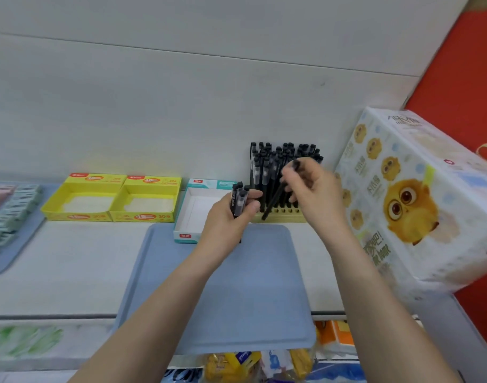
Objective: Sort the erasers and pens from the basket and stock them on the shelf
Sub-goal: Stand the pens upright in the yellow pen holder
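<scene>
Head cam, which is the only view: the pen-stocking part of the job is going on. The left hand (228, 219) is gripping a small bunch of black pens (240, 199), caps up, over the far edge of a blue tray (236, 299) that's lying on the shelf (71, 258). The right hand (314, 194) is pinching a single pen (274, 201) near its top and tilting it. Its tip is pointing down at the front row of a pale yellow rack (281, 219) with holes in it. The tip is sitting right at the rack's front edge, but I can't tell whether it's actually in a hole.

Behind it, a crowd of upright pens (281, 161) is filling the back rows, while the front holes are showing free. A white box with teal trim (184, 235) and two yellow boxes (76, 216) are sitting open to the left. The pastel blocks (10, 205) at the far left might be erasers, but they're too blurry to say. A big tissue pack (416, 194) is crowding the rack's right side.

My guess at the next move: the pen needs straightening over a free front hole and pushing down. After that, the right hand would be reaching back to the left hand's bunch for another one.
</scene>
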`<state>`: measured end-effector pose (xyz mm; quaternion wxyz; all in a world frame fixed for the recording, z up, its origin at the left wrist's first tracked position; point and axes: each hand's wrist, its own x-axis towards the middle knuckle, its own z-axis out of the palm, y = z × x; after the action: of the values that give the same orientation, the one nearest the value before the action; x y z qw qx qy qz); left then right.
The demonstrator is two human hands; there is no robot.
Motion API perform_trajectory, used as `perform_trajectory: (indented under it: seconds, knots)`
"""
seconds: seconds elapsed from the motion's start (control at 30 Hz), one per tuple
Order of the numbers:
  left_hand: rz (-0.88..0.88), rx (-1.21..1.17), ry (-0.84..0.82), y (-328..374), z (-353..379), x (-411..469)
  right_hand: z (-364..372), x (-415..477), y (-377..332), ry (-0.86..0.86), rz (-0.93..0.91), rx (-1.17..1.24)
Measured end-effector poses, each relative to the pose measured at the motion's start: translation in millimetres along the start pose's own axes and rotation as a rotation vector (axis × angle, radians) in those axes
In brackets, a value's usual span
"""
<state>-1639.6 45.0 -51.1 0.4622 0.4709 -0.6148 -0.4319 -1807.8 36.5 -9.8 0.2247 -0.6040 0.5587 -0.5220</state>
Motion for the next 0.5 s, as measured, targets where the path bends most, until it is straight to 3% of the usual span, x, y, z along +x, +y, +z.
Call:
perform_trajectory:
  seconds: [0.1,0.33,0.5]
  knots:
    - [0.022,0.074,-0.005,-1,2,0,-8,4,6,0.109,-0.054,-0.125]
    - [0.002,0.054,-0.013,-2,1,-2,16,7,31,-0.016,-0.017,-0.187]
    - [-0.024,0.061,0.022,-6,-2,-1,11,8,25,0.065,-0.075,-0.332]
